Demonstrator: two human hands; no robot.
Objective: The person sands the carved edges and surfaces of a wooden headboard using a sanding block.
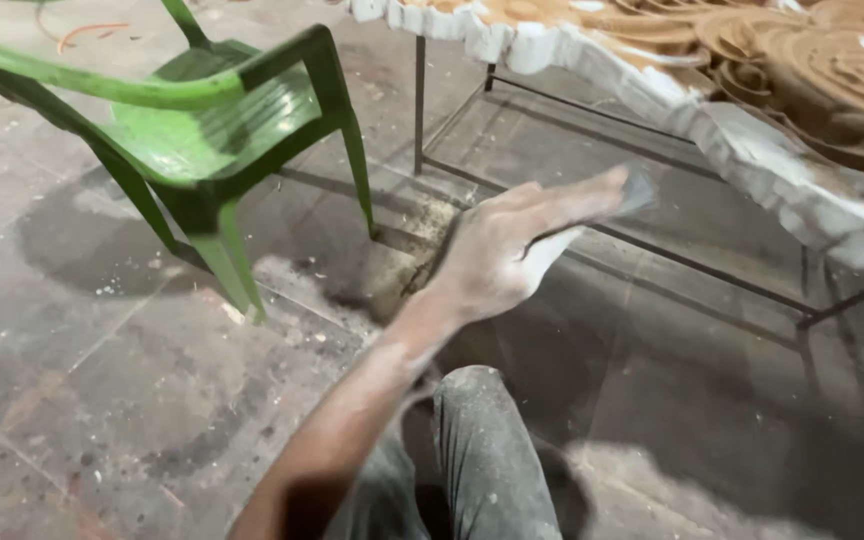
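We note one dusty hand [497,250], side uncertain, pinching a blurred grey sheet [637,192] below the white-edged carved wooden panel [752,140]; other hand unseen; we advise flat, even pressure.

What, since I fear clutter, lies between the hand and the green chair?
Head view: only dusty floor and a low metal frame bar lie between the left hand, holding a pale sheet, and green chair.

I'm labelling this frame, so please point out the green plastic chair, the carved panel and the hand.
green plastic chair [207,125]: head view, on the seat.
carved panel [752,60]: head view, on the brown relief.
hand [507,245]: head view, on its back.
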